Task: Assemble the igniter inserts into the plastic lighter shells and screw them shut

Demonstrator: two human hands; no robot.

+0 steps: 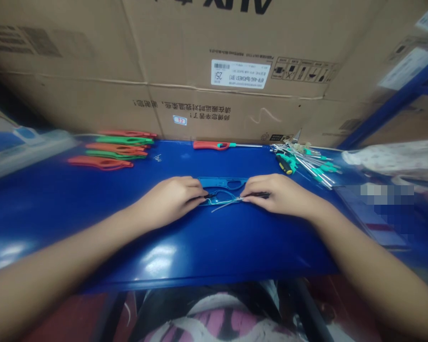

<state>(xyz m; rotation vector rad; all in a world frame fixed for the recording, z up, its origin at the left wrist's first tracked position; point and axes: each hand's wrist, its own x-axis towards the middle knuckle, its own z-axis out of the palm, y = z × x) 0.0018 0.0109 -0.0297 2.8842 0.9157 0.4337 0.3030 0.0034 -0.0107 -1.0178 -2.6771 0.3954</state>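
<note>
Two blue lighter shell halves lie on the blue table between my hands. The farther blue lighter shell half (219,182) has an oval trigger opening. Over the nearer blue lighter shell half (225,194), my left hand (178,194) pinches a small black part (210,195), with a thin pale wire beside it. My right hand (276,192) is closed around a slim metal tool (228,204) whose dark rear end sticks out behind the fingers. Its tip lies over the nearer half; my fingers hide its middle, so its exact kind is unclear.
Orange and green lighter shells (117,150) lie stacked at the back left. A red lighter (210,145) with a metal tube lies at the back. Metal rods with green parts (310,161) and a yellow-black handle (284,164) are heaped right. A large cardboard box (185,61) stands behind.
</note>
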